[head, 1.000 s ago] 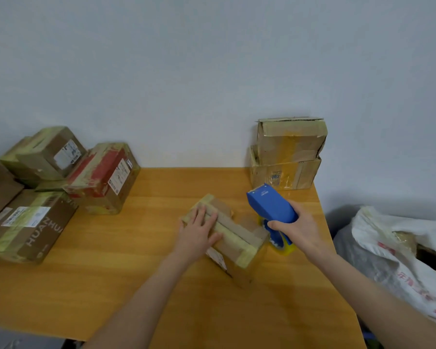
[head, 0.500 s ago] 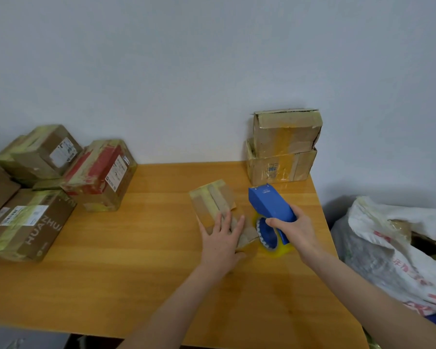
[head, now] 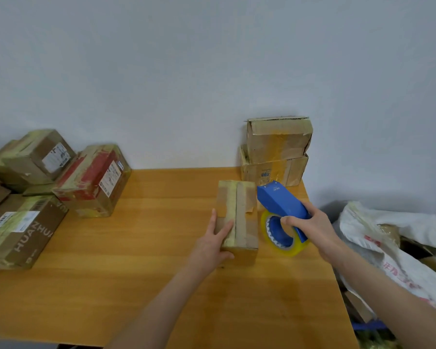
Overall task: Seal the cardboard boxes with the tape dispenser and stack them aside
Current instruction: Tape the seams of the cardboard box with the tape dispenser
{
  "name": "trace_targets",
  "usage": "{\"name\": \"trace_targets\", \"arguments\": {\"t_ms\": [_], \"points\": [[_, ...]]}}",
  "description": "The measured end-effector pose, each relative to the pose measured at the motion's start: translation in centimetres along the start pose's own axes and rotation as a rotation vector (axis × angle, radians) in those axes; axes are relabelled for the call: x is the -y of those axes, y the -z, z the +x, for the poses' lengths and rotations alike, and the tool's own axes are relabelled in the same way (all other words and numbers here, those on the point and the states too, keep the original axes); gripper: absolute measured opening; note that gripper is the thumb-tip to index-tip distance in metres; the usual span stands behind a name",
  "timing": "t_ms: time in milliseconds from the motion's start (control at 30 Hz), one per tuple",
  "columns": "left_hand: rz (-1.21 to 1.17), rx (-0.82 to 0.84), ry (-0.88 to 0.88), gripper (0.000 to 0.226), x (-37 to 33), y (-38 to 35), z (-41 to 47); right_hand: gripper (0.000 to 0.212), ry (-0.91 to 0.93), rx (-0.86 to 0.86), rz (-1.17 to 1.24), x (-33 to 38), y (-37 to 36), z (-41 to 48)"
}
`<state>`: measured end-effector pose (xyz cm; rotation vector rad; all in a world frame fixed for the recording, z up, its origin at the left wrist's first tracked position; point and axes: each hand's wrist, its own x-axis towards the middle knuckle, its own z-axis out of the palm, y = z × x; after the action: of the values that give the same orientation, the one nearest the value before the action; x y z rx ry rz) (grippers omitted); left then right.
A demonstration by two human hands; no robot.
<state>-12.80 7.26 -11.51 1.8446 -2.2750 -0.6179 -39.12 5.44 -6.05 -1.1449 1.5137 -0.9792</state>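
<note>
Head view: small box steadied, tape dispenser beside it

The small box (head: pixel 246 224) lies on the table (head: pixel 136 248), right of centre. The left hand (head: pixel 212 244) rests on its near left corner, fingers straight and flat. The right hand (head: pixel 310 229) grips the blue tape dispenser (head: pixel 280 201), fingers curled round it, just right of the box. Two stacked boxes (head: pixel 277 152) stand behind, against the wall.

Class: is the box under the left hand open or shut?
Shut: flaps of the box lie flat, meeting along a centre seam.

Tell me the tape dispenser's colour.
The dispenser is blue, seen in the head view.
</note>
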Motion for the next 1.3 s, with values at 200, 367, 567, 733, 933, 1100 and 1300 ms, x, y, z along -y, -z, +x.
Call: {"name": "trace_targets", "arguments": {"t_ms": [200,367,567,733,933,1100,1300], "points": [[0.019,0.010,0.012,0.089,-1.5,-0.6,-0.3,0.048,0.069,0.111,-0.139,4.2,2.1,0.9],[-0.041,-0.010,-0.031,0.081,-3.1,-1.5,-0.9,0.053,0.025,0.145,-0.111,5.4,2.2,1.0],[-0.073,0.026,-0.020,0.080,-1.8,-0.7,-0.9,0.068,-0.004,0.188,-0.009,5.3,2.2,0.9],[-0.076,0.084,-0.016,0.082,-1.1,0.9,-0.9,0.059,-0.042,0.248,0.122,5.6,2.0,0.9],[-0.578,-0.204,0.099,0.057,-3.4,5.4,0.0,0.060,-0.018,0.361,0.148,6.6,2.6,0.6],[-1.252,0.110,0.270,0.072,-5.2,7.4,0.8,0.076,0.028,0.476,0.099,7.5,2.7,0.0],[-1.417,0.224,0.196,0.058,-5.5,7.9,1.2,0.080,0.014,0.517,0.082,7.5,3.0,-0.9]]}}
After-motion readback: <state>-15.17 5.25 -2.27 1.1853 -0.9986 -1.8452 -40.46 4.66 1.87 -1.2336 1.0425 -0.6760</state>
